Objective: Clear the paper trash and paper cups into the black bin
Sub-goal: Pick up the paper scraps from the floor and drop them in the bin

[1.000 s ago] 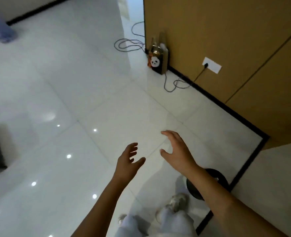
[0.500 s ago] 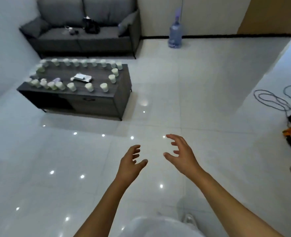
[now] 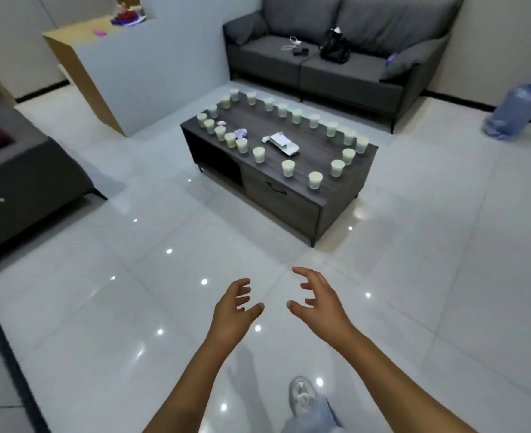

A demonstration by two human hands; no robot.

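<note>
Reaching forward over a glossy tiled floor (image 3: 101,307), a person holds out both hands with fingers spread and loosely hooked, neither grasping anything: the left hand (image 3: 231,310) and the right hand (image 3: 322,303) hover side by side, well short of the work. Beyond them, straight ahead and slightly right, a dark coffee table (image 3: 289,207) stands with its long axis running from near right to far left, a near corner pointing toward the hands. Paper cups (image 3: 288,168) ring its edges; crumpled paper trash (image 3: 240,133) and a flat white sheet (image 3: 284,143) lie in the middle. The right hand appears marginally closer to the cups along the near edge. Farther back sits a grey sofa (image 3: 336,70). The black bin is not in view, so its bearing from the table cannot be told.
</note>
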